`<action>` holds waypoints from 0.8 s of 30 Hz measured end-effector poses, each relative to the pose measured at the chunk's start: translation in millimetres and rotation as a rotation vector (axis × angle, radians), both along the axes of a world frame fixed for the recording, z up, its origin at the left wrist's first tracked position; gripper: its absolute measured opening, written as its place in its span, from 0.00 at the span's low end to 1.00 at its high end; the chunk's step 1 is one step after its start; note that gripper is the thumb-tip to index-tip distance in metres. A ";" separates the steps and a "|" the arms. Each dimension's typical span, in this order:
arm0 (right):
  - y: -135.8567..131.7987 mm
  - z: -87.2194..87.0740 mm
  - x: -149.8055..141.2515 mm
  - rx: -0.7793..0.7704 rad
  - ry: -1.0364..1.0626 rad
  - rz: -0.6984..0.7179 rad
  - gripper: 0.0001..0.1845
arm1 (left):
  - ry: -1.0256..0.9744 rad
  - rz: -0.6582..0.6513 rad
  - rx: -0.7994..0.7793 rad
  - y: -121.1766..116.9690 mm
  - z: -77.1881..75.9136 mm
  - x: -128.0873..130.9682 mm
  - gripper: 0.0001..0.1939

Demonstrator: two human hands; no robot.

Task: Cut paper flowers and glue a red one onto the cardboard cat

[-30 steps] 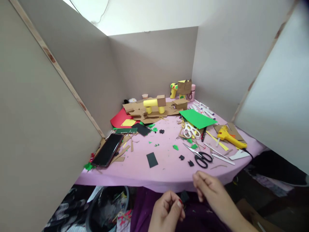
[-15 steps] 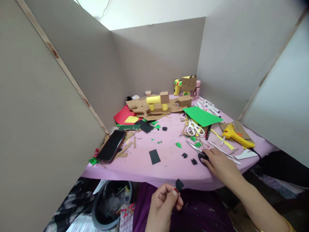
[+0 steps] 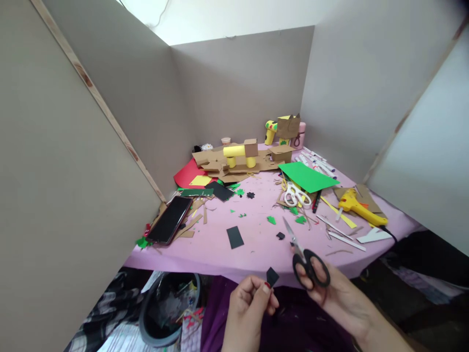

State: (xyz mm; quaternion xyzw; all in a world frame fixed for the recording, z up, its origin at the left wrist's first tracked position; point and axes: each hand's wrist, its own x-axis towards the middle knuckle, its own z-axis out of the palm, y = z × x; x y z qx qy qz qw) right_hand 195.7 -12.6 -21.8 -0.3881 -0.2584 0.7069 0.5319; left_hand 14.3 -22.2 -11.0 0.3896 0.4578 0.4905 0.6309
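Your left hand (image 3: 252, 299) pinches a black paper piece (image 3: 272, 276) | your right hand (image 3: 337, 293) grips black-handled scissors (image 3: 301, 251) | notched black cutout (image 3: 280, 235) looks done; held piece apparently uncut

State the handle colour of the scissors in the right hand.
Black: the handles of the scissors in the right hand, shown best in the head view.

Left hand (image 3: 249, 304): I have it low, thumb and forefinger pinched, other fingers curled.
Right hand (image 3: 331, 292): I see it turned palm partly up, fingers bent.
Right forearm (image 3: 377, 325): slants in from lower right.
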 end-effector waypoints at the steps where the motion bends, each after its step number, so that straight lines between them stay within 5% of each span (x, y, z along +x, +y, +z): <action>1: -4.4 1.4 -9.5 -0.031 0.040 0.032 0.24 | 0.006 0.000 0.004 -0.2 0.7 0.0 0.18; 9: -10.0 16.0 -49.4 0.154 -0.191 -0.040 0.26 | 0.102 -0.020 0.068 -3.9 4.3 -0.8 0.17; 18: -9.3 18.4 -45.8 0.085 -0.079 -0.035 0.23 | 0.004 -0.130 0.023 -0.7 -6.4 -3.8 0.21; 24: -8.7 21.2 -49.4 0.086 -0.148 -0.032 0.25 | 0.107 -0.160 0.023 -0.6 2.3 -8.5 0.15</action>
